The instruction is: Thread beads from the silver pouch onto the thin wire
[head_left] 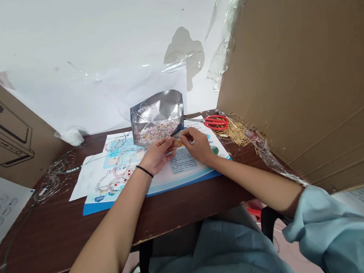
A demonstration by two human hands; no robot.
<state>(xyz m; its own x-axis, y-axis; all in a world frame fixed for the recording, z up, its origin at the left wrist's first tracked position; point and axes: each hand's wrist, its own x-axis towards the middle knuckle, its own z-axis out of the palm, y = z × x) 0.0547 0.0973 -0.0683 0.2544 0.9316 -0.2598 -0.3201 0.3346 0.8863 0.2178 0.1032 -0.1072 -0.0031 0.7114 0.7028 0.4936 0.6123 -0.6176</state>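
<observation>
Over the printed sheet, my left hand (159, 155) has its fingers pinched together on something too small to make out. Close by on the right, my right hand (198, 144) is also pinched, its fingertips near those of the left; what it holds is too fine to tell. Just behind both hands stands an open silver bag (158, 113) with many small pink, white and coloured beads (158, 132) inside. Strung bead loops (116, 177) lie on the blue-and-white printed sheet (161, 185), left of my left hand.
Red-handled scissors (216, 122) lie beside a pile of gold pins (236, 132) at the right. Tangled clear thread (55, 177) is at the left, near white tissue (72, 136). Cardboard stands at the left (10, 129) and right (309, 73), with a white wall behind.
</observation>
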